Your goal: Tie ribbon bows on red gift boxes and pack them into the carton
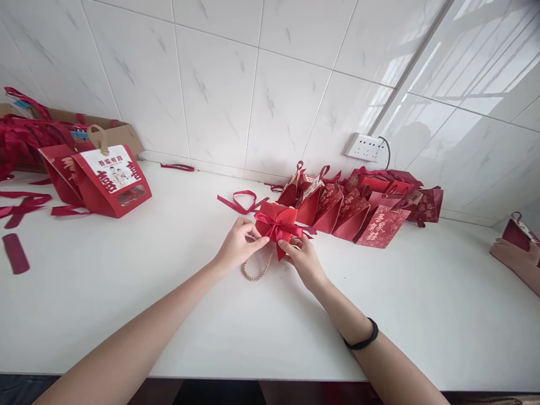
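Note:
A small red gift bag [274, 216] lies on the white counter [169, 304] with a red ribbon bow [278, 228] tied across its top and a tan rope handle [257, 273] curling out below. My left hand [238, 244] pinches the bow's left loop with thumb and fingers. My right hand [304, 259] pinches the bow's right side, fingers closed on the ribbon. Both hands press in on the bow from opposite sides.
A row of finished red bags [367, 214] leans behind the bow. Red boxes [112, 180] and a cardboard carton [122, 132] of ribbons stand far left, with ribbon scraps [21, 205]. Loose ribbon [240, 202] lies nearby. Another person's hand [512, 256] holds a red bag at right. A wall socket [365, 147].

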Demonstrator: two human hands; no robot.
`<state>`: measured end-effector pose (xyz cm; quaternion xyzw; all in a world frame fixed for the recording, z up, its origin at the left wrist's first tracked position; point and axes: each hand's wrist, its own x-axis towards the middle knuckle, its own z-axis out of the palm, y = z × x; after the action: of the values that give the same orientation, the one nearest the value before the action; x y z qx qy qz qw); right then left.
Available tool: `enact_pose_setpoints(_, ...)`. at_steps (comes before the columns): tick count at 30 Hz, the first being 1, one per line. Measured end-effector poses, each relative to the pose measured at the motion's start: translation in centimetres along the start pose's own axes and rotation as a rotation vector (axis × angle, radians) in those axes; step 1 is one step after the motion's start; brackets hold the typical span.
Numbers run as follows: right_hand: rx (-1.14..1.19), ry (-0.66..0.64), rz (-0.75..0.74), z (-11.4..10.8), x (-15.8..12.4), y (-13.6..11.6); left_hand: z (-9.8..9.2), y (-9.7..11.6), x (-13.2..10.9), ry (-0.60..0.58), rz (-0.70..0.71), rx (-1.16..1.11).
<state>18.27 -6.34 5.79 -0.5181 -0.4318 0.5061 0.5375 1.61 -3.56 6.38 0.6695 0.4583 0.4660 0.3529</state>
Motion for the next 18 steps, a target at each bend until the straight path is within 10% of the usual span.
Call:
enact_pose_setpoints(10,0.075,-0.023,-0.106,0.8,0.2,0.5,0.5,-1.5,0.4,0.031,0.044,0.011)
enact_pose_setpoints(18,-0.053,0.033,-0.144,0.0,-0.1,-0.4,0.5,-1.7,-0.2,0.108,0.476,0.277)
